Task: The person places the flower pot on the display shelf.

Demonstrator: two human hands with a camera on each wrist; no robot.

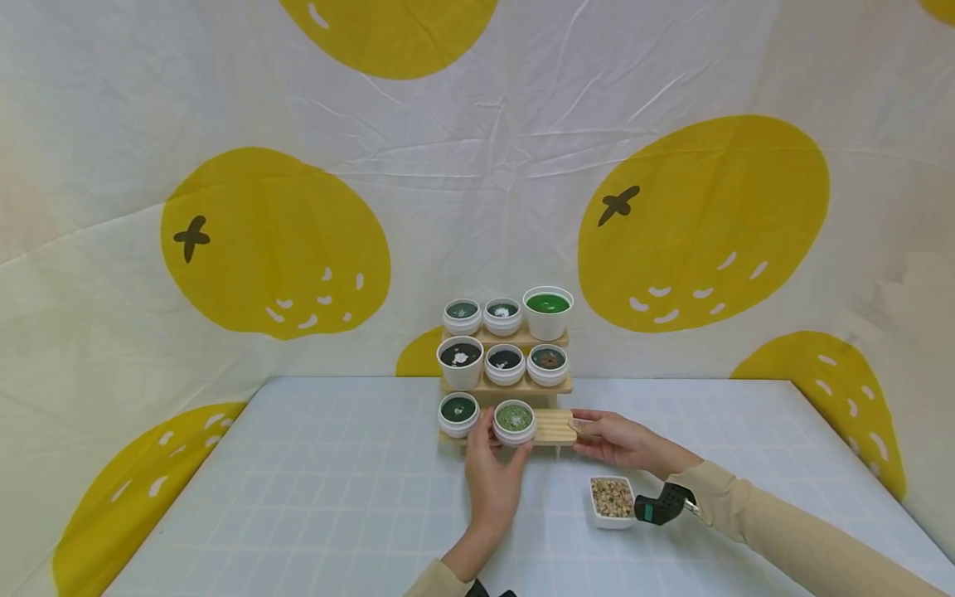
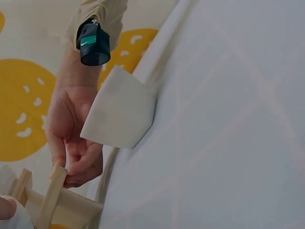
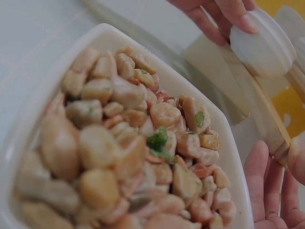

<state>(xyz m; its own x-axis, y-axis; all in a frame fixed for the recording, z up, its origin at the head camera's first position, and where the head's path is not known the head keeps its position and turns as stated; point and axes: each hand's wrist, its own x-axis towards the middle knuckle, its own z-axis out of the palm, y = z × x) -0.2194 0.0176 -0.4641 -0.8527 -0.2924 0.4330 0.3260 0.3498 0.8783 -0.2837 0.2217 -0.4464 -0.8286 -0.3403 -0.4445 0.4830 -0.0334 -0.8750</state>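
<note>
On the lowest step of a three-tier wooden stand (image 1: 554, 425) sits a small white pot (image 1: 515, 423) with a speckled green top. My left hand (image 1: 494, 481) holds this pot between thumb and fingers. At the right end of the same step, my right hand (image 1: 615, 439) pinches the board's edge between thumb and fingers, which the left wrist view also shows. A dark green pot (image 1: 458, 414) stands just left of the held one. In the right wrist view, the white pot (image 3: 267, 45) shows its side with left-hand fingertips (image 3: 248, 23) against it.
A square white bowl of small pebbles (image 1: 613, 500) stands in front of the right forearm. Several white pots, including a taller bright green one (image 1: 548, 311), fill the upper two steps. Behind the table (image 1: 336, 481) hangs a fruit-patterned cloth (image 1: 485, 207).
</note>
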